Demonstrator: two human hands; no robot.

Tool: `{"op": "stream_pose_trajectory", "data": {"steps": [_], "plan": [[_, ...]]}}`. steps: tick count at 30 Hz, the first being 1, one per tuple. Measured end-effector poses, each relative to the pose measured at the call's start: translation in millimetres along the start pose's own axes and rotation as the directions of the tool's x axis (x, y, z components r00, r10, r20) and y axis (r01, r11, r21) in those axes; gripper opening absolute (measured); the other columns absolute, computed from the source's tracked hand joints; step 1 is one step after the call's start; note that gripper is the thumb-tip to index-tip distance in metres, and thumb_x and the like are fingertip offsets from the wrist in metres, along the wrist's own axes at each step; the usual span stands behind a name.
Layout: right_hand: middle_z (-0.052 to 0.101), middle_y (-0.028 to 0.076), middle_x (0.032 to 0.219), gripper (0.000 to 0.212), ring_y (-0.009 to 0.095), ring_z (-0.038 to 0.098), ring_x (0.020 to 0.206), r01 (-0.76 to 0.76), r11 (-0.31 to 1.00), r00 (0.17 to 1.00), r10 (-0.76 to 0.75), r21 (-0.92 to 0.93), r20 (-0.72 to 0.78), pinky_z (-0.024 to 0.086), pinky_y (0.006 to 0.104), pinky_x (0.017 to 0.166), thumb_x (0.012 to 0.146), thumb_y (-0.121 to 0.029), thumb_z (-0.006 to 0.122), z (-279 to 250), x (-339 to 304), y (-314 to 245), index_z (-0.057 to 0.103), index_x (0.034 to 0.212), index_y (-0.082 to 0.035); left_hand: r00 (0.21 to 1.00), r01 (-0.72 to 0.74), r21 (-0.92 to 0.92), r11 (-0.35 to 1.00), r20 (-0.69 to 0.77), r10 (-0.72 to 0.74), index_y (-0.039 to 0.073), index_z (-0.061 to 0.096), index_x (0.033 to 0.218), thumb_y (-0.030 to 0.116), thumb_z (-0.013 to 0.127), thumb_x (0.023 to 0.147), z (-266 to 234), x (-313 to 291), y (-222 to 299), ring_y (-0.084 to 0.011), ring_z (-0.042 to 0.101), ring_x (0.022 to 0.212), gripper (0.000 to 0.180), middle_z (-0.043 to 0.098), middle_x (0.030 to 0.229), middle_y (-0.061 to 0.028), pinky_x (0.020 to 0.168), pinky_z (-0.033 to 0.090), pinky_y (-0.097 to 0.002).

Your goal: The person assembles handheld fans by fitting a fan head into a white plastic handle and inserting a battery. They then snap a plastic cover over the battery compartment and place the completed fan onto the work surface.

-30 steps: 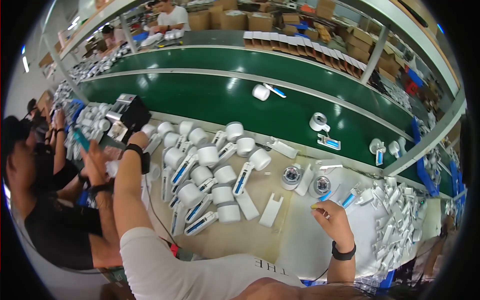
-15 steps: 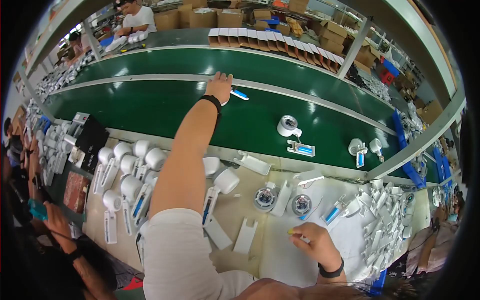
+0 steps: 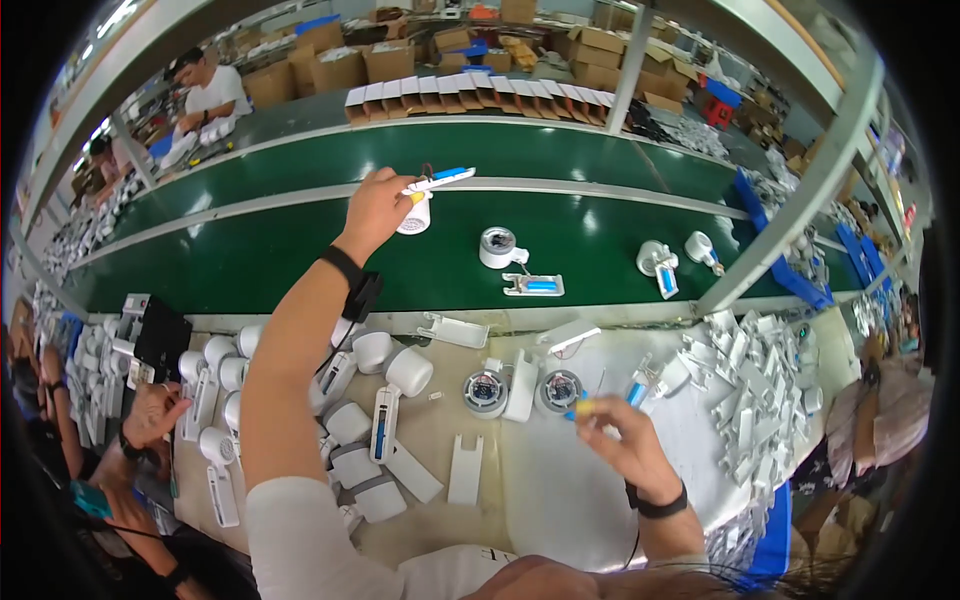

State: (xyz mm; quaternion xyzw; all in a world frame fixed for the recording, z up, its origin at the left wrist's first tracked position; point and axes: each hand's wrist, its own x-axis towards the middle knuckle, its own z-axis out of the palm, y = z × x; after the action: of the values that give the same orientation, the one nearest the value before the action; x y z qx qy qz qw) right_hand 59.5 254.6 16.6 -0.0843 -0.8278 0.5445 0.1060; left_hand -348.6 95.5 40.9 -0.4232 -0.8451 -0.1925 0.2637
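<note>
My left hand, reaching over the green conveyor belt, is closed on a white round-headed device. Its open handle shell carries a blue battery, and its round head hangs below the fingers. My right hand is over the white work surface, fingers bunched in a pinch, with a yellow cover on a fingertip. Blue shows at that fingertip, but what the fingers hold is unclear. Just beyond it sits an opened round housing with wiring inside. A second opened round housing lies to its left, beside a white cover.
More round-headed devices crowd the bench's left side. A heap of white shell parts covers the right. On the belt are an opened device and another. Metal posts frame the line. A co-worker's hand is at the left.
My left hand has drawn a device up off the belt and now holds it. My right hand has moved slightly forward toward the opened round housing. The whole view has shifted.
</note>
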Motion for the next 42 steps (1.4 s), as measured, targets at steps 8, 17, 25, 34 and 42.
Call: {"op": "stream_pose_trajectory", "data": {"steps": [8,17,25,34,42], "plan": [[0.021,0.013,0.14,0.096,0.026,0.03,0.126,0.163,0.801,0.986,-0.117,0.576,-0.117,0.029,0.0388,0.101,0.069,-0.01,0.073,42.3,29.3,7.3,0.009,0.14,-0.013,0.778,0.547,-0.83,0.112,0.553,0.299,-0.001,0.057,0.098,0.01,0.052,0.088,-103.4,-66.3,162.9,-0.0122,0.06,0.056,0.015,0.061,0.065,-0.0065,0.05,0.051,-0.0233],[0.04,0.013,0.122,0.083,0.021,0.058,0.092,0.214,0.63,0.976,-0.159,0.746,-0.145,0.049,0.0324,0.078,0.072,0.006,0.065,42.2,-28.2,8.2,0.016,0.136,-0.012,0.547,0.837,-0.383,-0.39,0.56,0.622,-0.002,0.055,0.103,0.007,0.046,0.086,-110.6,-134.7,207.8,-0.0324,0.057,0.1,0.021,0.056,0.111,-0.0193,0.076,0.052,-0.039],[0.052,0.005,0.104,0.033,0.021,0.054,0.094,-0.099,-0.055,0.889,0.443,0.994,0.113,0.044,0.038,0.087,0.09,-0.031,0.043,97.9,-82.3,1.4,0.045,0.118,-0.012,0.302,0.924,-0.381,0.025,0.769,0.564,0.0,0.048,0.111,0.01,0.044,0.089,-86.5,-171.8,231.7,-0.024,0.059,0.096,0.025,0.055,0.112,-0.0143,0.078,0.05,-0.0314],[0.056,0.005,0.103,0.027,0.018,0.055,0.092,-0.035,-0.02,0.844,0.535,0.999,0.04,0.044,0.0329,0.081,0.088,-0.023,0.047,90.8,-65.2,26.8,0.049,0.111,-0.007,0.576,0.209,-0.912,0.352,0.406,0.71,0.004,0.053,0.114,0.01,0.066,0.071,-91.1,-163.1,227.8,-0.0207,0.05,0.106,0.046,0.054,0.111,-0.0109,0.087,0.041,-0.0298],[0.058,0.005,0.095,0.015,0.014,0.055,0.084,-0.158,0.379,0.971,0.226,0.912,0.074,0.043,0.0273,0.074,0.088,-0.011,0.047,32.7,-61.9,8.7,0.054,0.1,-0.005,0.906,-0.042,-0.274,0.961,0.396,0.152,0.002,0.06,0.081,0.016,0.056,0.076,38.8,-34.8,95.8,-0.0192,0.06,0.064,0.016,0.06,0.068,-0.0096,0.057,0.047,-0.0302]]}}
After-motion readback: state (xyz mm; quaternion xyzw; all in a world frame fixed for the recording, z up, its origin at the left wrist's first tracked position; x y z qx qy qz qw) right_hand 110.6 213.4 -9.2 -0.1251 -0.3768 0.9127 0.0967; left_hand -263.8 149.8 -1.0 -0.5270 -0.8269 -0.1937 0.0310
